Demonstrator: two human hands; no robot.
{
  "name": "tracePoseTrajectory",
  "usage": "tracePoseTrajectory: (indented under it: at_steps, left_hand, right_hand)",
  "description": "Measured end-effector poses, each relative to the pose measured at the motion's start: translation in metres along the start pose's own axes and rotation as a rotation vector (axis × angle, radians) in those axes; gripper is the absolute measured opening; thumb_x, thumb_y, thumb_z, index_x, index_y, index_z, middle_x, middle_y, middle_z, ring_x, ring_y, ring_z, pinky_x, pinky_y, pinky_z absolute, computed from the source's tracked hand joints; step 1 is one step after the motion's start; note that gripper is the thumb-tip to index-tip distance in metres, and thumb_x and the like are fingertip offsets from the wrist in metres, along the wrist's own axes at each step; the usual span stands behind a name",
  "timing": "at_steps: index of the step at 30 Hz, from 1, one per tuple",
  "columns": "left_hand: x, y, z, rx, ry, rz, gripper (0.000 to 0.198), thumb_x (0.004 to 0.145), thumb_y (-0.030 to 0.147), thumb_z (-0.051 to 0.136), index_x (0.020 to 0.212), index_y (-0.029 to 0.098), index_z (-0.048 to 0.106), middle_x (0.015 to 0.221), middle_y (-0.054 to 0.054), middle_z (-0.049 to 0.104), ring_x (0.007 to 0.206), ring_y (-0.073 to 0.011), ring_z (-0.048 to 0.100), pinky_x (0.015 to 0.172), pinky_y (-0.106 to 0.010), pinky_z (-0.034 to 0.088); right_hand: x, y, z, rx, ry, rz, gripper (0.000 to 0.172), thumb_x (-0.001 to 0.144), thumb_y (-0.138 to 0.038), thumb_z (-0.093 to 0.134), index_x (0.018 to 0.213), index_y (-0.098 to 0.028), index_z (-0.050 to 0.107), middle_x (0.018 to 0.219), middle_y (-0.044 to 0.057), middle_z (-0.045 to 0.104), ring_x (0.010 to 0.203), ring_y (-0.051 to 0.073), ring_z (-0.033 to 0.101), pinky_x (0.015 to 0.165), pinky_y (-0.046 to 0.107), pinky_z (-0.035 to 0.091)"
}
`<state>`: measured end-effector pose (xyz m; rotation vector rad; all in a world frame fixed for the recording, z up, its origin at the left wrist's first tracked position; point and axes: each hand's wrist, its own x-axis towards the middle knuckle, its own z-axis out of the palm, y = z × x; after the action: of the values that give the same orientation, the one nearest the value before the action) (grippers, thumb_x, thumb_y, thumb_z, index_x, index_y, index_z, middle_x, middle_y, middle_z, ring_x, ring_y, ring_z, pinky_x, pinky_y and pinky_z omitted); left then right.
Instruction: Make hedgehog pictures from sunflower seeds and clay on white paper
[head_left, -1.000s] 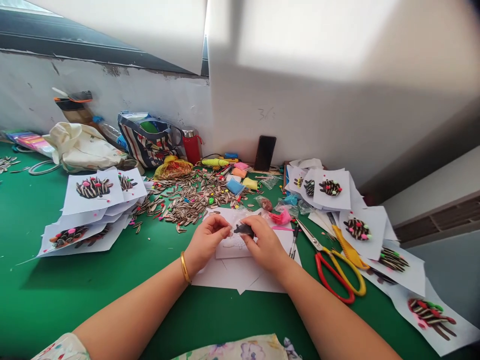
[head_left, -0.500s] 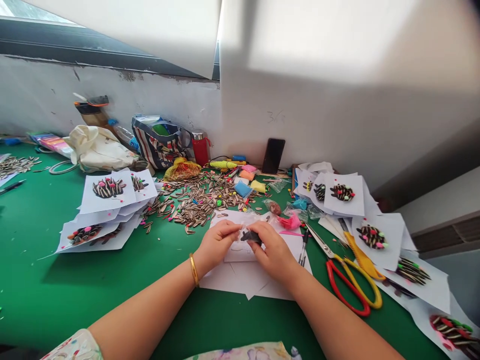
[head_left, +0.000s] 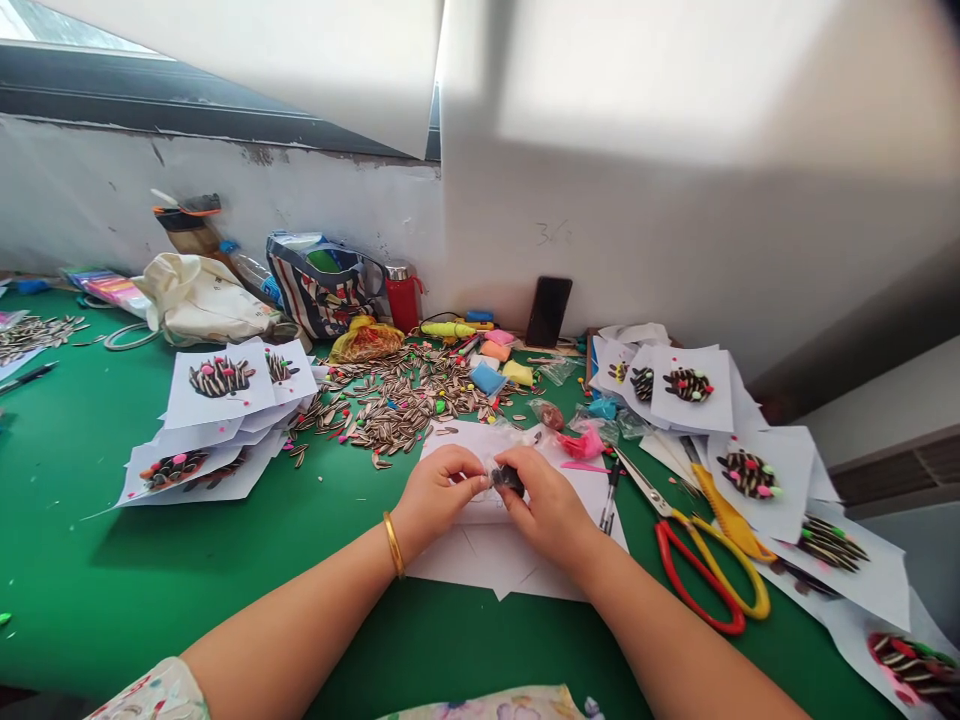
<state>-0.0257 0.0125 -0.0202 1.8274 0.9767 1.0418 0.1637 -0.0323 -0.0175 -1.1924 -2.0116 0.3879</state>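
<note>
I see the left hand drawn nearer the right hand, whose fingers clamp a dark lump; the left's grip I cannot tell.

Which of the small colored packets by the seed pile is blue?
The pale blue packet, left of the yellow packet; the orange packet and pink packet sit farther back.

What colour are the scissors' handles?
The scissors' handles are red and yellow, clearest in the head view.

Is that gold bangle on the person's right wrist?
No, the gold bangle is on the left wrist, while the right wrist is bare.
</note>
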Motion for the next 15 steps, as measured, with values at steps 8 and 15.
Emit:
tracePoseTrajectory:
  at_steps: [8,15]
  left_hand:
    - [-0.0006,0.0028,-0.0011,0.118,-0.007,0.035,0.011,0.084,0.03,0.062,0.077,0.022,0.065,0.079,-0.003,0.065,0.077,-0.018,0.058,0.071,-0.031,0.048]
    - [-0.0011,0.0039,-0.0027,0.124,0.005,0.078,0.012,0.085,0.031,0.065,0.083,0.027,0.076,0.088,-0.003,0.069,0.084,-0.0194,0.063,0.08,-0.033,0.051]
  right_hand:
    - [0.0006,-0.0001,-0.0013,0.014,0.017,-0.008,0.029,0.089,-0.016,0.053,0.116,-0.023,0.049,0.105,0.009,0.06,0.093,0.023,0.058,0.079,0.038,0.05]
    - [0.0008,-0.0033,-0.0025,0.019,0.016,-0.001,0.026,0.089,-0.017,0.053,0.114,-0.024,0.05,0.101,0.008,0.06,0.09,0.023,0.057,0.077,0.037,0.05]
